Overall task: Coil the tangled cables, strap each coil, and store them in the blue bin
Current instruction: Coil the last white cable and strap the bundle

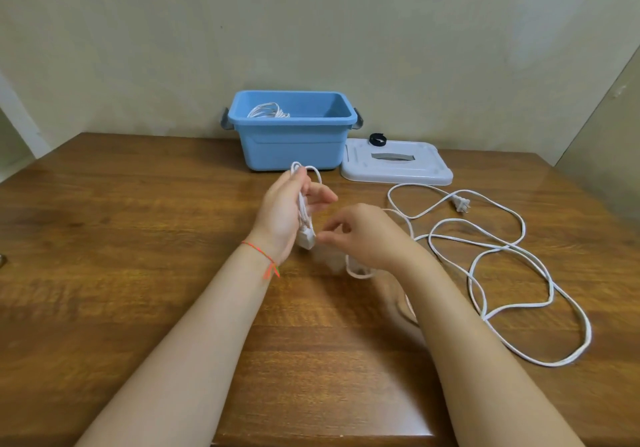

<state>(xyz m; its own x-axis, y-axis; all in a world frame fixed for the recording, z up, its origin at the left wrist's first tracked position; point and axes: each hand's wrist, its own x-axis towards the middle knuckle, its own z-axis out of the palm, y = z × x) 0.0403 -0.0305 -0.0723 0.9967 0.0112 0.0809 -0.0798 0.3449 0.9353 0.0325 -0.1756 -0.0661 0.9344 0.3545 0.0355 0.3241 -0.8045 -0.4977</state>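
Head view: left hand (289,212) grips white cable (491,249); no writing legible.

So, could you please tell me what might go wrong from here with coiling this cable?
Most of the white power cable lies in crossed loops on the wooden table, so pulling it in could tighten a knot. The left hand holds only a few loops beside the socket end; a loose grip might let them spring apart. The black strap sits far off on the bin lid, awkward to reach with both hands occupied.
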